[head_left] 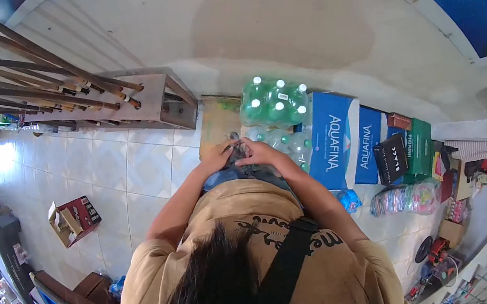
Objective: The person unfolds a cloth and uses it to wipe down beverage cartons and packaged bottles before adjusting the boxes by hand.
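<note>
Both hands meet in front of my body, low over the floor. My left hand (217,157) has its fingers closed at the edge of a dark, crumpled, thin-looking piece (236,151), perhaps plastic or cloth. On its other side, my right hand (259,152) pinches the same piece. Its exact kind is too small to make out. Just beyond the hands stands a wrapped pack of green bottles with white caps (274,101). Clear bottles with green caps (279,138) are close to my right hand. Brown cardboard (218,121) lies beyond my left hand.
Blue Aquafina boxes (332,138) stand to the right, beside a black box (391,159) and a green box (419,146). A wooden rack (150,106) holds long poles at upper left. An open carton (74,221) sits on the tiled floor (108,173).
</note>
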Demonstrator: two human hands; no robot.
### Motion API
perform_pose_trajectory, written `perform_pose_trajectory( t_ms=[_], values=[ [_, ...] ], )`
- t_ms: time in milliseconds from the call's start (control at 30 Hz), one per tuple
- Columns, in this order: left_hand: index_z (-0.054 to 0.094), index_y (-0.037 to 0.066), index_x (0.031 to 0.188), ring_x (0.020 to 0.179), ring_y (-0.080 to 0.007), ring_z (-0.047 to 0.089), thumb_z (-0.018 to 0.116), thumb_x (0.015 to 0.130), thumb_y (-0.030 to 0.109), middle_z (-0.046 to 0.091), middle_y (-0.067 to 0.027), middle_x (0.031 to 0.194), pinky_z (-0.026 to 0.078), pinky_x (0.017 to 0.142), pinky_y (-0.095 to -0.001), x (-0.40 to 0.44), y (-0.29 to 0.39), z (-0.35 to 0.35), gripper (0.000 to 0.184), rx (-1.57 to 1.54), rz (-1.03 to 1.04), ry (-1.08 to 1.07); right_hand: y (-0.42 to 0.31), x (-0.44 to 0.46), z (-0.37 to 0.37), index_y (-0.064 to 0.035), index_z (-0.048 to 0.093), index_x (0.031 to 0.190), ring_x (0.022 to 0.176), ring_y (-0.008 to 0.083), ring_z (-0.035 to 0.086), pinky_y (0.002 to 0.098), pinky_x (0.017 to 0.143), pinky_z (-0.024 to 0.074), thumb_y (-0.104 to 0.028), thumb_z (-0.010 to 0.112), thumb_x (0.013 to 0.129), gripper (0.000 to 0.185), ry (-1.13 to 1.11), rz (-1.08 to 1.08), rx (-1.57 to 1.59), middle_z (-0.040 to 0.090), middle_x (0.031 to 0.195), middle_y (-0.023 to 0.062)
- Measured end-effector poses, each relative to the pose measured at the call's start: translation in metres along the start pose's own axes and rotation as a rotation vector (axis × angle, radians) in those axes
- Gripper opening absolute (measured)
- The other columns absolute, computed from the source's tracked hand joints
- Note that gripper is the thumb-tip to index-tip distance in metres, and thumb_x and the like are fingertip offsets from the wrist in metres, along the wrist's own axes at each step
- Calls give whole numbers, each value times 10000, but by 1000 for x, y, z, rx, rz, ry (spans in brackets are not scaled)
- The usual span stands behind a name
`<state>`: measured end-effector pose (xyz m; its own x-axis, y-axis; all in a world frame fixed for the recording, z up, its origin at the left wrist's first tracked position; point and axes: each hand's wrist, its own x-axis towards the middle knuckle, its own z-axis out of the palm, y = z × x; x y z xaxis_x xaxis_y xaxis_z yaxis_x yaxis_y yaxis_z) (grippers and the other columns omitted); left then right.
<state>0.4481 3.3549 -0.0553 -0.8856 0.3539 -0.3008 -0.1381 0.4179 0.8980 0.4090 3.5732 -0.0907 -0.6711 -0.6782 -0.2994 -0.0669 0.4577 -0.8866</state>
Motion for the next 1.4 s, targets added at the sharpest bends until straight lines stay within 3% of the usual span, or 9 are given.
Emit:
perform_pose_trajectory(
  t_ms=[200,333,400,533,733,833,1033,1267,1400],
  values=[
    [521,182,1342,978,-393,603,522,947,224,597,-177,1121,485,887,-437,52,97,-4,397,662,179,30,-26,-18,-66,-38,557,1044,879,367,621,440,735,487,-295,702,790,389,253,19,-230,633,937,184],
    [568,256,1289,1009,-339,561,567,895,256,580,-103,1088,481,839,-476,105,103,-13,394,816,351,381,-35,4,-99,10,512,1031,1068,430,540,464,812,480,-143,636,826,285,627,-167,-477,512,1237,237],
    [556,235,1303,1113,-343,536,575,884,246,560,-107,1227,471,901,-473,134,91,-11,420,810,259,320,-31,27,-110,22,461,1025,1036,454,523,493,861,453,-71,642,804,300,734,-243,-400,491,1221,258],
    [488,125,1366,1387,-391,312,529,906,239,322,-143,1528,344,1104,-460,196,6,20,475,856,146,207,44,75,-106,32,428,1243,1334,418,377,455,1078,378,5,524,823,431,521,-34,-406,357,1458,247],
    [400,97,1439,1459,-335,182,490,914,271,183,-114,1593,176,1167,-517,213,13,70,560,970,149,68,84,40,-102,1,487,1258,1372,381,361,436,1112,339,7,516,823,435,729,-157,-436,390,1456,250],
    [368,103,1459,1466,-310,177,503,866,206,170,-105,1599,139,1176,-515,230,30,91,618,1051,182,-113,76,1,-114,-72,513,1287,1389,323,346,425,1130,313,-40,546,838,451,628,279,-321,397,1477,172],
    [336,161,1485,1475,-275,166,553,851,233,131,-64,1614,158,1186,-460,248,23,53,673,1039,361,-359,70,5,-105,-70,510,1267,1400,383,297,490,1116,313,11,606,766,517,763,186,-488,354,1491,194],
    [455,191,1407,1459,-224,227,533,836,89,286,-31,1566,216,1181,-426,212,16,15,586,1034,162,-328,69,55,-69,-17,553,1138,1324,459,372,537,1109,297,67,548,733,414,729,141,-448,487,1352,258],
    [580,150,1276,1204,-299,554,554,848,114,602,-116,1274,436,1012,-431,191,8,-3,430,579,90,-234,56,52,-89,-36,522,1039,1165,469,504,520,1028,385,56,512,737,315,566,56,-334,597,1134,265]
  ],
)
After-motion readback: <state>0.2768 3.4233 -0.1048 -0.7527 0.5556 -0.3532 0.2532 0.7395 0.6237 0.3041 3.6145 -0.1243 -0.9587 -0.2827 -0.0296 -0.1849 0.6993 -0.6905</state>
